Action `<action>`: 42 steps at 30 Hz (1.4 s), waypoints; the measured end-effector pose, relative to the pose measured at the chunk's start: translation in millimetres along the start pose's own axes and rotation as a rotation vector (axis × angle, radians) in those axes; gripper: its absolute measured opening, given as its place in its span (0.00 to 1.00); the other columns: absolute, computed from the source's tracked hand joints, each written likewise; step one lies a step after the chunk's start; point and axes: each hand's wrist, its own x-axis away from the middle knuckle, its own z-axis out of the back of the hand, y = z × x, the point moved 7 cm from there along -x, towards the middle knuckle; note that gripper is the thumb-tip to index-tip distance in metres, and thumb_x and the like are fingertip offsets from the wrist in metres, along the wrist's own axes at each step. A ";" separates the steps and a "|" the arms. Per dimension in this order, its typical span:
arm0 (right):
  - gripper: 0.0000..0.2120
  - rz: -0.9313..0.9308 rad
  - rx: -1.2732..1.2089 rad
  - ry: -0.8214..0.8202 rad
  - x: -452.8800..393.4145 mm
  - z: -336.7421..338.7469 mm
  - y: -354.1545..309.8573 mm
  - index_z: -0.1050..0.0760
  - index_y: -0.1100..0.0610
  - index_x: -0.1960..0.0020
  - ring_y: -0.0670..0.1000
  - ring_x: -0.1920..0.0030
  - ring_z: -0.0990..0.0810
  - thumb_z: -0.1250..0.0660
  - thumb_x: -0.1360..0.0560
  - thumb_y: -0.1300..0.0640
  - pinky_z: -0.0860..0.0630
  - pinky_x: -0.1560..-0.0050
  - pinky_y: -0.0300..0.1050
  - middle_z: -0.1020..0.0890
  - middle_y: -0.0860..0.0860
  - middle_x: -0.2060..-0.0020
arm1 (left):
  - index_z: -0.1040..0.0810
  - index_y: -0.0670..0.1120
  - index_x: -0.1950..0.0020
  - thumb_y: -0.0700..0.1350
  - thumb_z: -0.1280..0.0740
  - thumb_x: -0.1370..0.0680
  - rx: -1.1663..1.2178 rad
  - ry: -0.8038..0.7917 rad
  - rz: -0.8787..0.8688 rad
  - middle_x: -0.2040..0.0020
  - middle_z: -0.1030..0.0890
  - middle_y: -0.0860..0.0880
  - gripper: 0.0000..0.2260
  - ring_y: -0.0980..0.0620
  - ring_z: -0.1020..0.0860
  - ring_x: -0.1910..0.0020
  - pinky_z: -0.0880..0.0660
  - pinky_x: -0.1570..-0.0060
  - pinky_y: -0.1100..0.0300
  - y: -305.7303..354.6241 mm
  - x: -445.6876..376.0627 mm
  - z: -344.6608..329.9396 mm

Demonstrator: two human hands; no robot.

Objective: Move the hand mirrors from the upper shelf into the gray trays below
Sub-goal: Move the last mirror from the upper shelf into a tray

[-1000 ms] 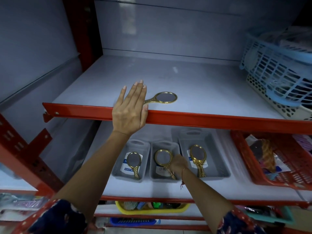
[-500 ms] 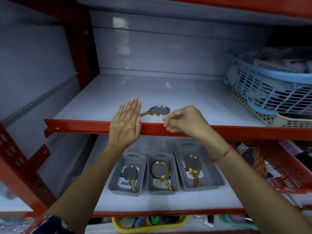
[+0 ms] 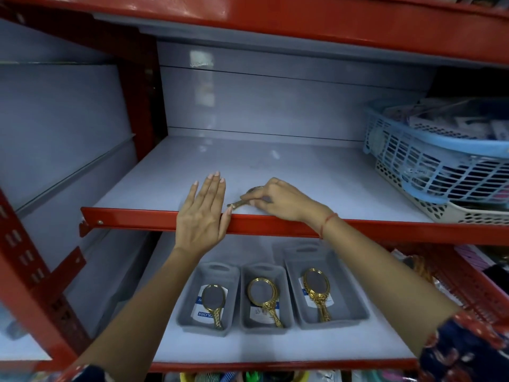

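One gold hand mirror [image 3: 239, 203] lies near the front of the upper shelf [image 3: 303, 175]; only its handle and a sliver of rim show. My right hand [image 3: 278, 199] covers the mirror's head, fingers closed on it. My left hand [image 3: 205, 213] rests flat and open on the shelf's red front edge, just left of the handle. On the lower shelf stand three gray trays: the left tray [image 3: 190, 301], the middle tray [image 3: 245, 323] and the right tray [image 3: 347, 293]. Each holds a gold mirror: left mirror [image 3: 214, 303], middle mirror [image 3: 263, 296], right mirror [image 3: 316, 289].
A blue slatted basket [image 3: 429, 158] sits in a cream basket [image 3: 446, 213] at the right of the upper shelf. A red basket [image 3: 473, 293] stands right of the trays. Red uprights [image 3: 143, 86] frame the left side. Another shelf's red edge [image 3: 303, 17] hangs overhead.
My right hand rose from the middle tray on the lower shelf, reached the upper shelf and closed on the last mirror. My left hand stayed on the shelf edge.
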 end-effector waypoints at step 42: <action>0.11 -0.573 -1.246 -0.197 133.4 -6.5 21.0 0.18 0.57 0.52 0.46 0.58 0.15 0.26 0.34 0.62 0.18 0.58 0.36 0.13 0.51 0.59 | 0.29 0.36 0.30 0.49 0.53 0.17 0.044 0.058 -0.006 0.32 0.26 0.39 0.24 0.44 0.27 0.31 0.34 0.30 0.48 3.6 4.2 7.5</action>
